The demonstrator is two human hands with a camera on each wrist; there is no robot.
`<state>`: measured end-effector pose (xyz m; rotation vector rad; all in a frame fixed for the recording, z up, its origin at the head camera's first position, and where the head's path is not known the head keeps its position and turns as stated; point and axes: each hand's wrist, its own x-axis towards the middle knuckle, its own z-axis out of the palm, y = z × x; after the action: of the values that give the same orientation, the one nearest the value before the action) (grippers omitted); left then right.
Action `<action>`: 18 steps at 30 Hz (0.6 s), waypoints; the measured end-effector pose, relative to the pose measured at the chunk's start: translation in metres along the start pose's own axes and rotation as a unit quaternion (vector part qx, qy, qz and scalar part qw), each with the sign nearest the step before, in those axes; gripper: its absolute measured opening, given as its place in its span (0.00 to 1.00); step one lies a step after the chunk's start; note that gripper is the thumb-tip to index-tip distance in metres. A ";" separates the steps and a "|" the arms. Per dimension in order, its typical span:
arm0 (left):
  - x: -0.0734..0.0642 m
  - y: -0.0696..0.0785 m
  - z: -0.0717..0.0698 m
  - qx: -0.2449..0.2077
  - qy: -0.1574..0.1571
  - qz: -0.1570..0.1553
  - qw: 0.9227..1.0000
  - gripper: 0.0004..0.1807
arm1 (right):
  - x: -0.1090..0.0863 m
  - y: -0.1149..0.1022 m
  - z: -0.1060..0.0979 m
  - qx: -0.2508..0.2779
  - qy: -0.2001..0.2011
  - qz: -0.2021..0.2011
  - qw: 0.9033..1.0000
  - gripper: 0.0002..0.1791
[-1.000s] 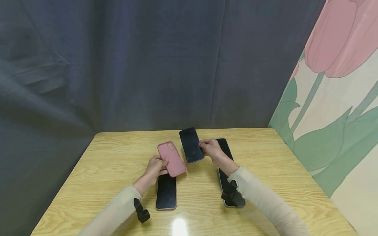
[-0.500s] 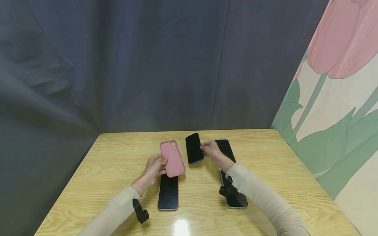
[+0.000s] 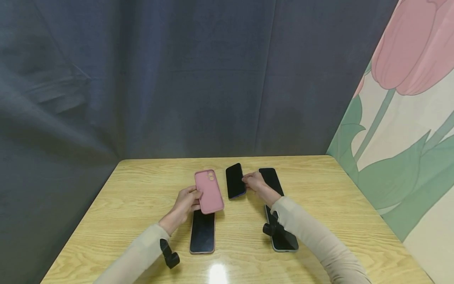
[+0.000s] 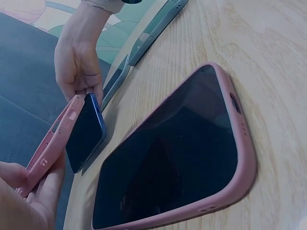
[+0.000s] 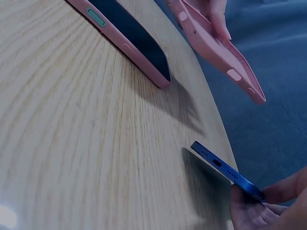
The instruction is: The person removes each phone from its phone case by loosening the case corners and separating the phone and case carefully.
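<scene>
My left hand (image 3: pixel 186 201) pinches an empty pink phone case (image 3: pixel 209 192) by its left edge, its inner side and camera holes facing up. Below that case, partly covered in the head view, a phone in a pink case (image 4: pixel 177 153) lies screen up on the table. To the right, my right hand (image 3: pixel 254 182) grips a bare phone (image 3: pixel 235 181) by its right edge. Its blue frame (image 5: pixel 225 167) and charging port show in the right wrist view, tilted just over the tabletop with a shadow beneath.
Under my right forearm two more dark-screened phones lie in line, a far one (image 3: pixel 270 179) and a near one (image 3: pixel 283 238) with a pale edge. The wooden table (image 3: pixel 149 177) ends at a dark curtain (image 3: pixel 198 79); a painted wall (image 3: pixel 408 157) stands to the right.
My right hand has lowered the bare phone toward the tabletop and slightly to the right. My left hand holds the pink case nearly where it was, turned a little more upright.
</scene>
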<state>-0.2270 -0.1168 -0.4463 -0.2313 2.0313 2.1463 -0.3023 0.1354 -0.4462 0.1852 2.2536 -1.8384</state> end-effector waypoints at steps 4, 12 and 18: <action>0.001 -0.002 0.000 -0.006 -0.009 0.008 1.000 0.24 | 0.003 0.004 0.001 0.004 -0.004 0.004 1.000 0.20; 0.003 -0.003 0.000 -0.006 -0.006 0.005 1.000 0.23 | 0.005 0.008 0.000 -0.010 -0.004 0.015 1.000 0.21; 0.004 -0.004 0.000 -0.007 -0.004 0.003 1.000 0.23 | 0.003 0.007 -0.003 -0.020 -0.017 0.012 1.000 0.21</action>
<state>-0.2304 -0.1167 -0.4510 -0.2172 2.0155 2.1621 -0.3037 0.1392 -0.4533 0.1702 2.2529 -1.7700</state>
